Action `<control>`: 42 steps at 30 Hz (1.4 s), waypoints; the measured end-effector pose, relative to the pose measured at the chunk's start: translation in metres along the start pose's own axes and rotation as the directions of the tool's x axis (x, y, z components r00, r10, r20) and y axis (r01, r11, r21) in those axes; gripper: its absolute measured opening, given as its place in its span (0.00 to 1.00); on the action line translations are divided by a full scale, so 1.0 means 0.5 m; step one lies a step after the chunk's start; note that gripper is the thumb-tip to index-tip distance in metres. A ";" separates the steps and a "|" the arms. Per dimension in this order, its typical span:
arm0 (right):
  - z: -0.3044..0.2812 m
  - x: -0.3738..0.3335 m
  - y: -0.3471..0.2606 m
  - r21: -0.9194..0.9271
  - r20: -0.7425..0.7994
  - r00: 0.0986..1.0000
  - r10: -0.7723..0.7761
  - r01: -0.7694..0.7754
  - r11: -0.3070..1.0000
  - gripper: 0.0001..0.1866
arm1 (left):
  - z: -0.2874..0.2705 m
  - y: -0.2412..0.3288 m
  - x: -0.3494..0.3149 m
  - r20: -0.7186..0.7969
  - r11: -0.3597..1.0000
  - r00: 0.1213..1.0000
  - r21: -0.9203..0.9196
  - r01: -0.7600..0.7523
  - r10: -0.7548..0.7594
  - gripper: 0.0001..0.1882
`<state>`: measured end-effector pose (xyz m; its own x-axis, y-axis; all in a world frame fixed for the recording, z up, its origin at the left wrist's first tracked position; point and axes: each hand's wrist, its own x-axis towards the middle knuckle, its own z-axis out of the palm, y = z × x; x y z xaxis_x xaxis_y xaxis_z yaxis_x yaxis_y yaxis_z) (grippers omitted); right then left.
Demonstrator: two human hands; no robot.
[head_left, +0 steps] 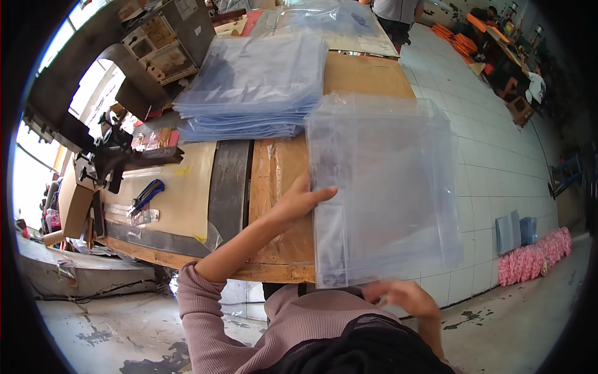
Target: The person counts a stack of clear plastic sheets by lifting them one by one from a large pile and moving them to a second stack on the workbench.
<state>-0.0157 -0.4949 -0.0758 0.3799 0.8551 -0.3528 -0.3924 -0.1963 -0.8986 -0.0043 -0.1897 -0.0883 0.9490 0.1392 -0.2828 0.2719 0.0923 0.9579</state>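
Note:
My left hand (306, 198) is closed on the left edge of a stack of clear plastic sleeves (392, 193), its thumb lying on top and its other fingers hidden underneath. The sleeves extend past the table's right side, over the floor. Just below their near edge, close to my body, is my right hand (408, 298); motion blurs its fingers, and I cannot tell whether they touch the plastic. Beyond my left hand, a thick pile of similar bluish clear sleeves (258, 81) lies on the table.
A blue utility knife (148, 193) and a metal ruler (124, 213) lie on the left worktop beside a dark machine (112, 149). More plastic sheets (330, 17) cover the far table. A person (398, 15) stands beyond. Pink bundles (534, 255) rest on the floor at right.

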 end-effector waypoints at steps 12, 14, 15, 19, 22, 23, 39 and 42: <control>-0.408 0.118 -0.042 -0.128 -0.594 0.793 -0.136 0.074 0.989 0.38 | 0.040 0.013 0.085 -0.132 0.949 0.991 -0.314 -0.016 -0.027 0.28; -0.359 0.128 -0.077 -0.160 -0.548 0.820 -0.163 0.088 0.983 0.38 | 0.050 0.020 0.088 -0.186 0.954 0.982 -0.292 -0.075 0.020 0.26; -0.347 0.131 -0.084 -0.174 -0.523 0.834 -0.177 0.099 0.980 0.39 | 0.053 0.022 0.086 -0.200 0.961 0.978 -0.252 -0.112 0.061 0.26; -0.315 0.104 -0.088 -0.311 -0.562 0.772 -0.298 0.137 0.940 0.38 | 0.080 0.056 0.047 -0.284 0.966 0.924 0.037 -0.256 0.256 0.24; -0.251 0.076 -0.137 -0.149 -0.633 0.685 -0.360 0.348 0.925 0.38 | 0.079 0.081 0.011 -0.246 0.920 0.897 -0.046 -0.389 0.368 0.24; -0.234 0.060 -0.160 -0.157 -0.619 0.683 -0.387 0.375 0.914 0.38 | 0.078 0.094 0.000 -0.225 0.888 0.878 -0.093 -0.451 0.422 0.24; -0.170 0.274 -0.308 -0.225 -0.266 0.534 -0.802 0.775 0.591 0.34 | -0.204 0.226 -0.141 -0.343 0.589 0.507 0.201 -0.783 0.791 0.26; -0.129 0.310 -0.229 -0.357 -0.242 0.423 -0.873 0.798 0.485 0.37 | -0.303 0.051 -0.127 -0.245 0.659 0.614 0.208 -0.723 0.751 0.29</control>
<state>0.1424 -0.3708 -0.0445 0.7061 0.4166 0.5726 0.4120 0.4159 -0.8107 -0.0816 -0.0468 -0.0533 0.7473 0.3962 0.5335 -0.4741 -0.2447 0.8458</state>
